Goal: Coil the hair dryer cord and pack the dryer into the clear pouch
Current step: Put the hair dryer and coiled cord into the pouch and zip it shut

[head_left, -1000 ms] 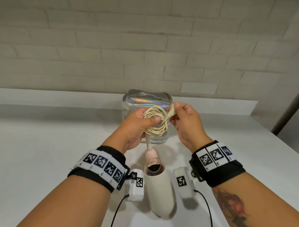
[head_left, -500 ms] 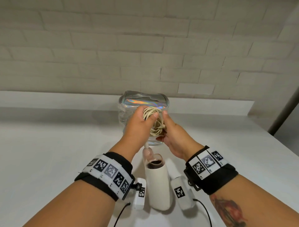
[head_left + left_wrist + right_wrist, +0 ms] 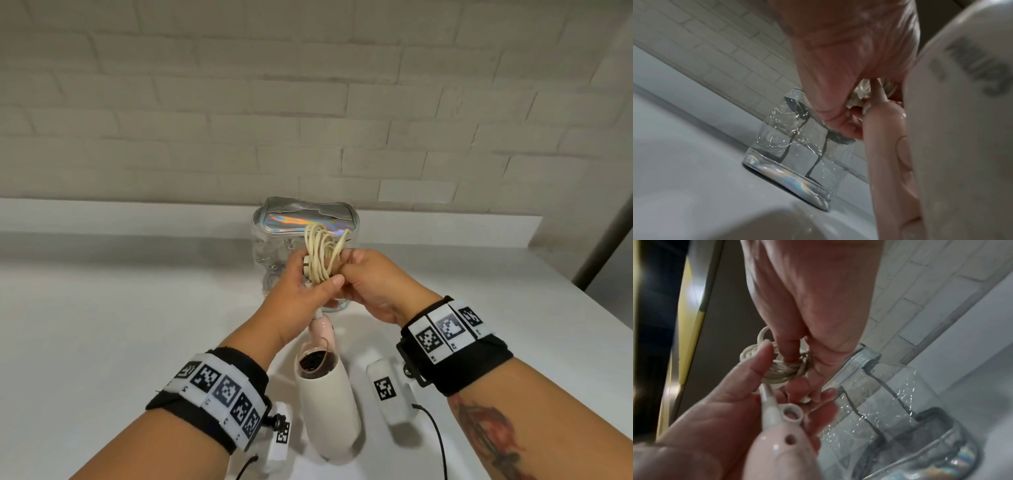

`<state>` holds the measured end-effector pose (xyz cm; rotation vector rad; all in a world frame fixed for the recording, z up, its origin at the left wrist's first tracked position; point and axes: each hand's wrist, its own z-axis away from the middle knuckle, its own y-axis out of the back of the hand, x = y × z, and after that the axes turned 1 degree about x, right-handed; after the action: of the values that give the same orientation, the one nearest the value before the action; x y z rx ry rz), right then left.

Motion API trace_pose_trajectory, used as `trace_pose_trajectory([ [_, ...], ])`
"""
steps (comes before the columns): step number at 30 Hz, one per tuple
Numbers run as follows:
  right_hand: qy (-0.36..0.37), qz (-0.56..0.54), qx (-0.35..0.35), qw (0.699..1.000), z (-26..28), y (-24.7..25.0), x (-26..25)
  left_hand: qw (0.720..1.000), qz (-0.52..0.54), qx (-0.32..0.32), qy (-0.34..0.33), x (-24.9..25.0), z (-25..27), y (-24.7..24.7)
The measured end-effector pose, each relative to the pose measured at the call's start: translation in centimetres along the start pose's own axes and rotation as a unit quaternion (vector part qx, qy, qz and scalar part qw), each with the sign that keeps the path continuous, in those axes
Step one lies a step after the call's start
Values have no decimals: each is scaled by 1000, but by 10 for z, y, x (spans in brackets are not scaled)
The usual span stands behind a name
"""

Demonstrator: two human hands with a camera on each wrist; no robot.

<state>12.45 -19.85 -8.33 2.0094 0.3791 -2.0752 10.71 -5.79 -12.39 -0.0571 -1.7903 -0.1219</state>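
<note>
The cream cord (image 3: 322, 250) is bunched into a coil whose loops stick up above both hands. My left hand (image 3: 318, 275) grips the bundle from the left, its thumb across the strands. My right hand (image 3: 346, 270) holds the same bundle from the right. In the right wrist view the cord coil (image 3: 781, 369) lies between the fingers of both hands. The hair dryer (image 3: 325, 404) sits below them, white body toward me, pink handle (image 3: 322, 327) pointing up to the cord. The clear pouch (image 3: 270, 253) with its holographic top stands just behind the hands. The pouch (image 3: 797, 154) holds nothing.
The white table (image 3: 120, 325) spreads left and right of the pouch. A raised ledge (image 3: 102, 216) and a painted brick wall (image 3: 308, 102) run along the back. The table's right edge (image 3: 599, 318) drops off beside a dark post.
My right hand left the cord's end beside the coil and closed onto the bundle with the left. The coil has turned so its loops stand upright.
</note>
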Motion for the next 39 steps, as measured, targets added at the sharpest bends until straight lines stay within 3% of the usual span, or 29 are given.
trace_pose_trajectory([
  [4,28,157,30,987,-2,-4,-3,998,-33,46,10,0,2,3],
  [8,23,177,11,984,-8,-7,-11,993,-58,95,33,-5,0,10],
  [10,50,248,40,967,-16,-5,-16,990,-22,123,66,-8,-2,17],
  [12,119,382,121,908,-25,1,-19,987,-5,140,84,-9,-2,24],
  [15,209,547,207,784,-43,13,-19,984,-25,168,61,-3,0,32],
  [17,198,603,184,751,-55,18,-16,981,-42,189,34,2,1,37],
  [20,178,642,157,729,-68,20,-8,977,-27,213,14,8,1,45],
  [25,213,629,146,733,-61,20,-10,972,17,236,-10,21,-1,52],
  [32,213,539,128,805,-26,30,-50,972,63,218,-54,45,-1,36],
  [36,256,483,177,818,-24,25,-67,967,48,221,-112,73,-6,25],
  [39,272,395,217,850,-27,20,-73,944,38,252,-211,105,-14,24],
])
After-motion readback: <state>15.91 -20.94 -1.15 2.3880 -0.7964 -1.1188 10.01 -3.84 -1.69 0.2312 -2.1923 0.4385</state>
